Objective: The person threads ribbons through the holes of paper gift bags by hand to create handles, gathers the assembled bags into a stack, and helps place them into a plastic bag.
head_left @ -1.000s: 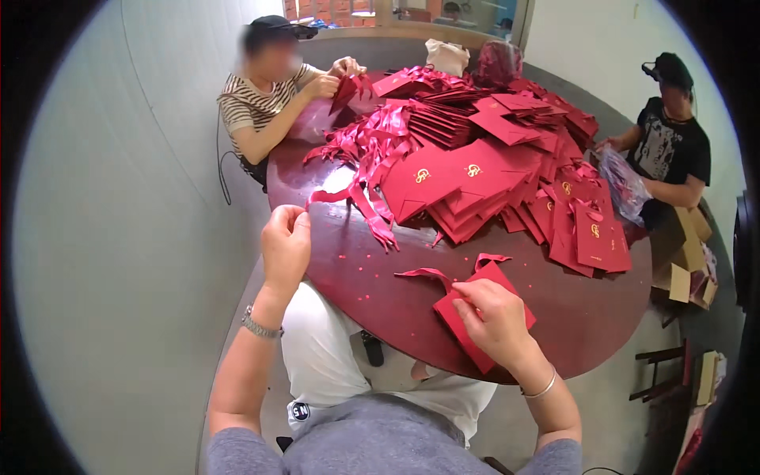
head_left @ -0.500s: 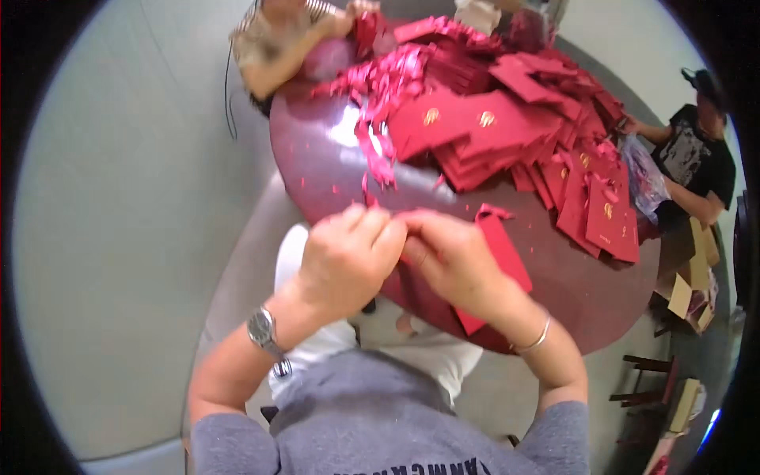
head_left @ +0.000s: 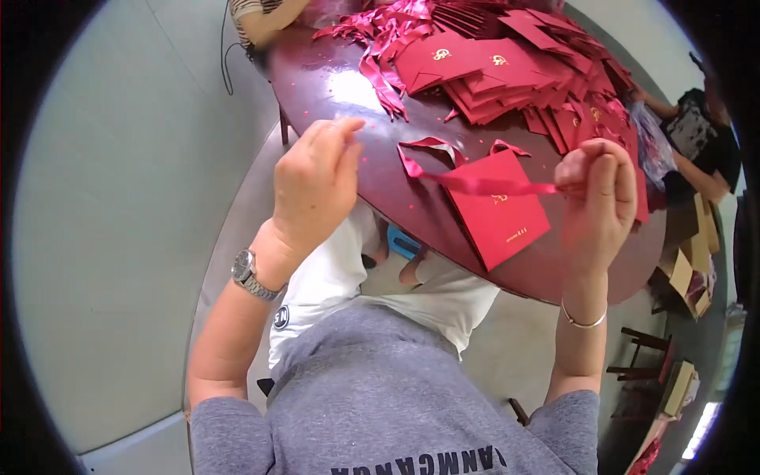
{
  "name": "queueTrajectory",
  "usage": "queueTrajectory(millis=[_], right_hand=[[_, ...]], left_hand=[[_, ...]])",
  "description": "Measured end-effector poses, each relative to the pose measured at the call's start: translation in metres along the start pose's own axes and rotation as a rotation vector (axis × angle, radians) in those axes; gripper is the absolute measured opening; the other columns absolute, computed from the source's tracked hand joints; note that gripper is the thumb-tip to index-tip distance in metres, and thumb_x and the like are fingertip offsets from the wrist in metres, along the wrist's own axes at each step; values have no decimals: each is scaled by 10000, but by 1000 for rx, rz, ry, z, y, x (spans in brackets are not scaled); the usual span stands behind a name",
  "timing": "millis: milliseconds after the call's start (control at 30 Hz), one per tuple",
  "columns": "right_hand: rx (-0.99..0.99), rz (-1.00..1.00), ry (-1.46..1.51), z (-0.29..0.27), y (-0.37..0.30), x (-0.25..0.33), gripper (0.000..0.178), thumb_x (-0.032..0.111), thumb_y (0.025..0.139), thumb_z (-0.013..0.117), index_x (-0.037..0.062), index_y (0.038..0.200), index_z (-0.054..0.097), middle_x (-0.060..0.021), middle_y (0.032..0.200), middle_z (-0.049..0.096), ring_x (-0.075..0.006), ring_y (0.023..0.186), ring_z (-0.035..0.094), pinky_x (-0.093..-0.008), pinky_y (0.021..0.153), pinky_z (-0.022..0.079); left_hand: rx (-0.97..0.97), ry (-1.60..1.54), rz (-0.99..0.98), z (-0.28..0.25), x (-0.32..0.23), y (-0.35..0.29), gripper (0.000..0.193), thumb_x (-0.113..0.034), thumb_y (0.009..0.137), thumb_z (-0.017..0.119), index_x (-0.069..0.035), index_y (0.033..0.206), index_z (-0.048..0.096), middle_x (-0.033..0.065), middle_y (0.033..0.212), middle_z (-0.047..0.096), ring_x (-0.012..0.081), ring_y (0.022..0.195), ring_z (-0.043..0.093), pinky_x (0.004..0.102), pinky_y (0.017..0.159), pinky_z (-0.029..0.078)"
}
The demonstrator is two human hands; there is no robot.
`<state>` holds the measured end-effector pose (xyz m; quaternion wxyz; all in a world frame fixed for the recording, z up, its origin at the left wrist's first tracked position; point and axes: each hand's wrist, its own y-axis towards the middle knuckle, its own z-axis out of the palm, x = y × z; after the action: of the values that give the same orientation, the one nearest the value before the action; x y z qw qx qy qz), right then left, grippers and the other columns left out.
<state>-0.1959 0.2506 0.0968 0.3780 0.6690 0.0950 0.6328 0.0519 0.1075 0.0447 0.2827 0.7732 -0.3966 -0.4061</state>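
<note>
A: State the condition of the right grip.

B: Right grip (head_left: 599, 190): raised and closed, thumb against curled fingers, clamped on a red ribbon (head_left: 491, 185). The ribbon runs leftward – across the upper part of a red bag (head_left: 507, 218) – and loops back at its left end toward the bag's top edge.

A: And the left grip?

B: Left grip (head_left: 317, 170): raised, fingers loosely bent, thumb and fingertips parted, with nothing seen between them. It is positioned apart from the ribbon.

A: Specify the bag's location.

B: Flat on the dark counter (head_left: 384, 162), between the two grips and nearer the right. The printed face is up (the ribbon partly covers its gold emblem), and the lowest corner points to the near edge.

A: List the surroundings.

B: Beyond the bag: a large heap of red bags (head_left: 514, 79), with a tangle of ribbons (head_left: 388, 39) to its left. Far left: a co-worker's forearm (head_left: 273, 20). Far right: another co-worker beside a clear plastic bag (head_left: 653, 146). Below that: an open carton (head_left: 681, 273) and a dark stool (head_left: 645, 360).
</note>
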Motion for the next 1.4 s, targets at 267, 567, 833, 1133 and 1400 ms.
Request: queueTrajectory(millis=[267, 567, 833, 1133, 1400], right_hand=[[-177, -252, 356, -25, -3, 84, 251, 269, 1029, 456, 72, 1071, 606, 11, 760, 410, -110, 614, 360, -260, 572, 330], [-365, -274, 127, -44, -8, 104, 279, 325, 1023, 464, 79, 1037, 595, -1, 780, 464, -63, 556, 381, -190, 512, 312], [-214, 575, -306, -38, -33, -24, 192, 198, 999, 536, 35, 1016, 635, 1, 791, 603, -51, 642, 533, -186, 563, 420], [157, 297, -621, -49, -13, -58, 122, 68, 932, 599, 5, 1017, 660, -44, 806, 655, -94, 700, 592, -232, 621, 484], [217, 482, -647, -38, -16, -89, 84, 28, 904, 614, -8, 979, 630, -69, 785, 656, -113, 688, 623, -253, 629, 502]], left_hand=[[21, -196, -136, 13, 6, -10, 114, 23, 838, 593, 1, 946, 623, 166, 862, 637, 336, 769, 629, 384, 677, 502], [264, -333, -20, 102, -29, 27, 100, -83, 840, 635, -9, 899, 667, 166, 867, 659, 343, 806, 630, 410, 738, 505], [605, 58, -128, 153, -63, 48, 209, -209, 754, 734, -35, 788, 623, 138, 919, 603, 321, 944, 548, 438, 807, 462], [934, -628, -563, 149, -19, 56, 240, 22, 787, 643, 49, 1025, 649, 72, 837, 677, 110, 751, 603, 274, 692, 493], [945, -607, -654, 143, -23, 51, 234, 41, 820, 589, 50, 1047, 643, 62, 916, 658, 123, 854, 603, 280, 779, 496]])
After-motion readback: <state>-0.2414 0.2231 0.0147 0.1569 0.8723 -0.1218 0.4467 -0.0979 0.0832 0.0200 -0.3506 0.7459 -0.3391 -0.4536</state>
